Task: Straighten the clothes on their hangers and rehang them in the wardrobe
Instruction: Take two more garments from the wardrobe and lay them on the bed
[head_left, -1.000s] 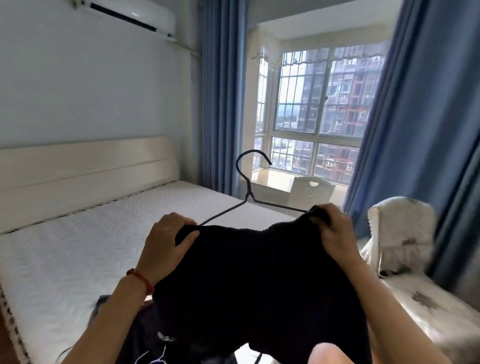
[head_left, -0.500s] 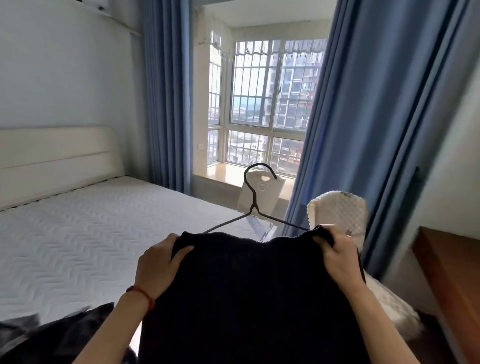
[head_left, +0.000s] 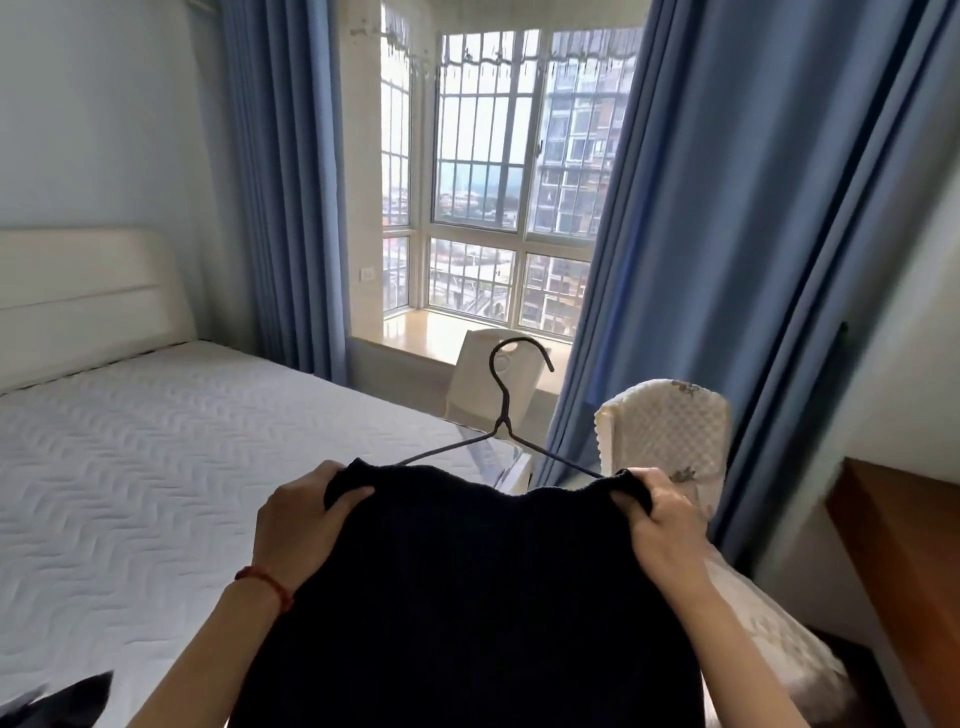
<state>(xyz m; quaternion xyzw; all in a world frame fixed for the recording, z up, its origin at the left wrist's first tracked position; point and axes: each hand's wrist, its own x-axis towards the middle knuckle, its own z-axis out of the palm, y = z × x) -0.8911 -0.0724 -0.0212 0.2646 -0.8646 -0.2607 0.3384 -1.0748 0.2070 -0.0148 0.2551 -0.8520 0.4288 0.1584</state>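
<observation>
Both hands (head_left: 306, 525) clasping sweater (head_left: 467, 597) shoulders

The person has turned to the right, so the bed (head_left: 156, 467) now sits more to the left and the white air cooler on the wall has gone out of view. The blue curtain (head_left: 727, 234) on the right looks much bigger, and a brown wooden top (head_left: 904, 545) has come into view at the right edge. The pile of dark clothes (head_left: 57, 701) on the bed has slid down to the bottom left corner.
</observation>
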